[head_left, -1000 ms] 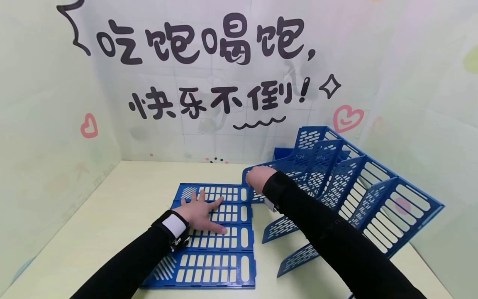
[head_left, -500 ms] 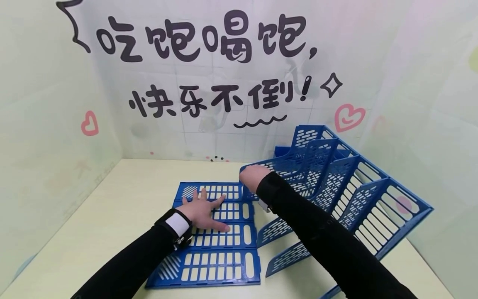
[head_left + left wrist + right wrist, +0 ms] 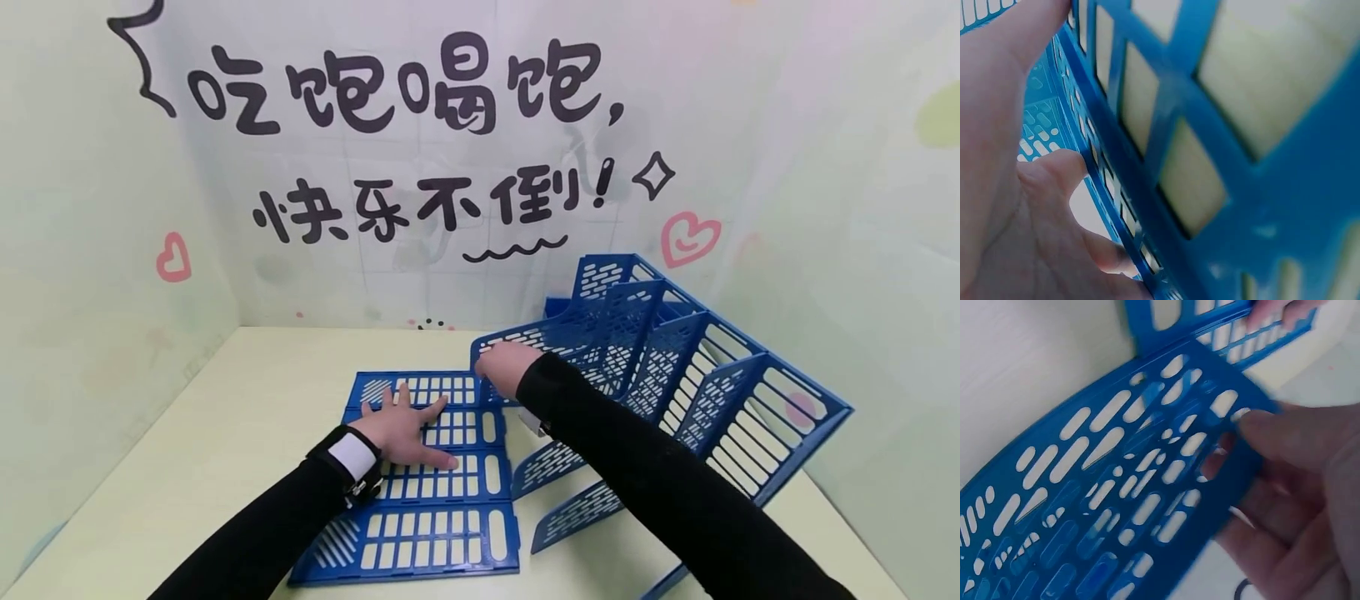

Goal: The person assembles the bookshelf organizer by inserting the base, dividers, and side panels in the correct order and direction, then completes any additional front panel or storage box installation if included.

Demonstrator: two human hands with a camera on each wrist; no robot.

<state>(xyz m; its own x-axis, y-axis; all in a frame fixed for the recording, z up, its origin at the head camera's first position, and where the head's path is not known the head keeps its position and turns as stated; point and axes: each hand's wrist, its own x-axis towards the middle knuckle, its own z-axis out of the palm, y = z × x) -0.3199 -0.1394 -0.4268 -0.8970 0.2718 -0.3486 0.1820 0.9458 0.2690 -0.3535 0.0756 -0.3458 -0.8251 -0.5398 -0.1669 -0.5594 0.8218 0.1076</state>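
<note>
A flat blue plastic lattice panel in several joined sections lies on the table. My left hand rests on it with the fingers spread; the left wrist view shows the palm beside the lattice up close. To the right, a blue file rack with several slotted dividers leans at a slant. Near its far left end, my right hand grips the corner of one divider. In the right wrist view, the thumb lies on that divider's face and the fingers curl behind it. The divider's edge overlaps the panel's right end.
A further blue piece sits behind the rack, by the back wall. Printed cloth walls with lettering enclose the table at the back and sides. My right sleeve crosses in front of the rack.
The rack has shifted left with my right hand, and its divider corner reaches further over the panel's end. My left hand keeps its place on the panel.
</note>
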